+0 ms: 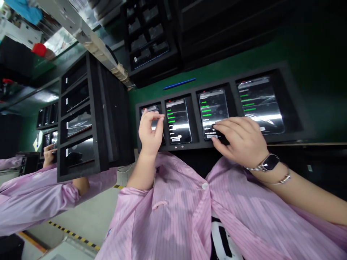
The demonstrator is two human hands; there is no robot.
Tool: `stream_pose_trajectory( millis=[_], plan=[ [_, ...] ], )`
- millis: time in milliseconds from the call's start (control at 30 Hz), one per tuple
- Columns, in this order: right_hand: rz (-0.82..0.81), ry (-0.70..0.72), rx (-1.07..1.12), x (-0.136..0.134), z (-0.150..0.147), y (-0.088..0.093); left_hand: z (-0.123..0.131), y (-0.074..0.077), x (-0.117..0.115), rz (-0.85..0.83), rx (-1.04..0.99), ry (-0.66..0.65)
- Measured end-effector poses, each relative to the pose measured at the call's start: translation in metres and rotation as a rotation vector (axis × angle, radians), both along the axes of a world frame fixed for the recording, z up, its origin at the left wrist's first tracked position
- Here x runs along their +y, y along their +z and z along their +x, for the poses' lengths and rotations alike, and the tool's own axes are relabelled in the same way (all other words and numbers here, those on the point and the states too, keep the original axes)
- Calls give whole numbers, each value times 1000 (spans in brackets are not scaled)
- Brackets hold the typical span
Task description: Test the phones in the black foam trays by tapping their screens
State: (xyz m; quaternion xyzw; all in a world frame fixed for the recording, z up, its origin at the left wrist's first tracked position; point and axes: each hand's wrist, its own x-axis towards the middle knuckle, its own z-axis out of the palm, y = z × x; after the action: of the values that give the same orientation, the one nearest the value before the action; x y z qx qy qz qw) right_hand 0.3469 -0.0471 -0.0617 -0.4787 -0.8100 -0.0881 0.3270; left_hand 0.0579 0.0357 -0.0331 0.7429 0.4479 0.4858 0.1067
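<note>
Beyond the foam phone tray (pixel 217 82), a strip of green desk (pixel 244 59) gives passage, with a blue pen (pixel 179 83) lying on it; stacked foam trays (pixel 98 115) block the left.

Our left hand (pixel 150 131) pinches over the leftmost smartphone (pixel 149 109), while our right hand (pixel 238 138) rests on the third smartphone (pixel 213 108) in a black foam tray (pixel 195 145).

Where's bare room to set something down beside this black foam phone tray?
Bare green mat runs along the far edge of the black foam tray, where a blue pen lies. Crowded: the four black phones, with the left hand and right hand over them, and the stacked black foam trays beside them.
</note>
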Motion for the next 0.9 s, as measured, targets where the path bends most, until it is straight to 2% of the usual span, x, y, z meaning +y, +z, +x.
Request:
stream_pose_trajectory(
  millis=[67,167,267,333,467,633,700,767,833,900],
  plan=[
    [-24,-18,-12,0,-1,0,-5,6,-9,18,26,23],
    [-117,-54,-11,-1,-2,-2,-9,12,-25,-62,215,8],
    [-194,-58,17,-3,-2,-5,-6,7,-40,-184,475,1],
    [-204,-52,24,-3,-1,-7,-2,0,-47,-229,571,28],
    [-188,-53,17,-3,-1,-8,4,-9,-50,-255,610,71],
    [-183,-62,-18,-2,-2,-7,5,-9,-49,-229,628,92],
    [-136,-51,-36,-1,-1,-6,3,-8,-50,-152,596,30],
    [-99,-23,-56,-1,-1,-5,1,-6,-51,-110,589,-90],
    [-96,-1,-69,0,0,-4,1,-5,-52,-143,622,-186],
    [-110,5,-68,0,0,-4,2,-4,-52,-193,655,-202]
  ],
)
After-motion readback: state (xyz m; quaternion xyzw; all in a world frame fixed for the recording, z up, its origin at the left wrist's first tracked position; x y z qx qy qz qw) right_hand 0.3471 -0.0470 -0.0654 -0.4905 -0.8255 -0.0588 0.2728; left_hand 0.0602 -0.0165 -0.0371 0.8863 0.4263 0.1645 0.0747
